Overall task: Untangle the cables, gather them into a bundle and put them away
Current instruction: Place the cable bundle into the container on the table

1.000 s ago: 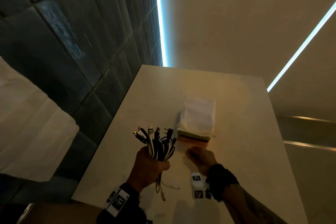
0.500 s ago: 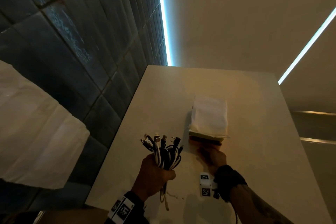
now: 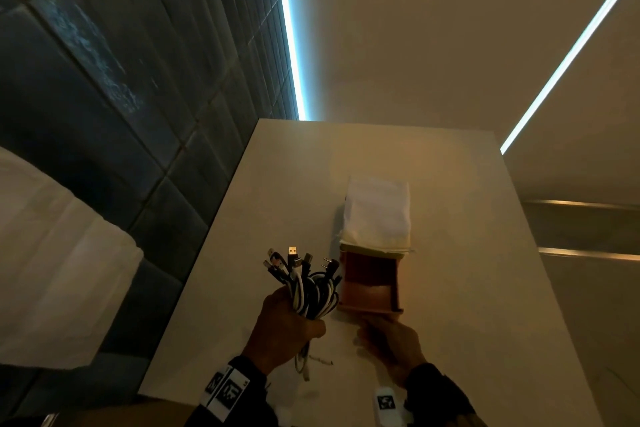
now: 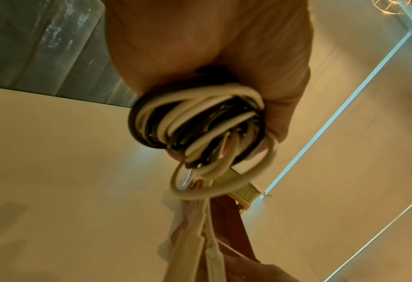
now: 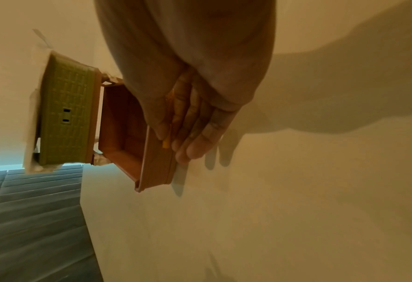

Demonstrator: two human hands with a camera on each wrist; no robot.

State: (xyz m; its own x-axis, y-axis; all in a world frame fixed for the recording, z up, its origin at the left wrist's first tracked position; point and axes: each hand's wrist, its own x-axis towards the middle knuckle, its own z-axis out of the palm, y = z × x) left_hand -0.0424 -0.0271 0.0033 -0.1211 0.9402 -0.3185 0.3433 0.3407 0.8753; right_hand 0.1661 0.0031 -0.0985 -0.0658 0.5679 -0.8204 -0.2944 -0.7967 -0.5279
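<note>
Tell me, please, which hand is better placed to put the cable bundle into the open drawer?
Left. The left hand already grips the cable bundle right beside the open drawer, while the right hand is occupied holding the drawer's front.

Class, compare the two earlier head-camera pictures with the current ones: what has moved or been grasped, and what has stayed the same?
The right hand reached forward, took hold of the orange drawer by its front and pulled it out toward the person; it now stands open. The left hand still grips the cable bundle beside it, and the white cloth stays on the box.
</note>
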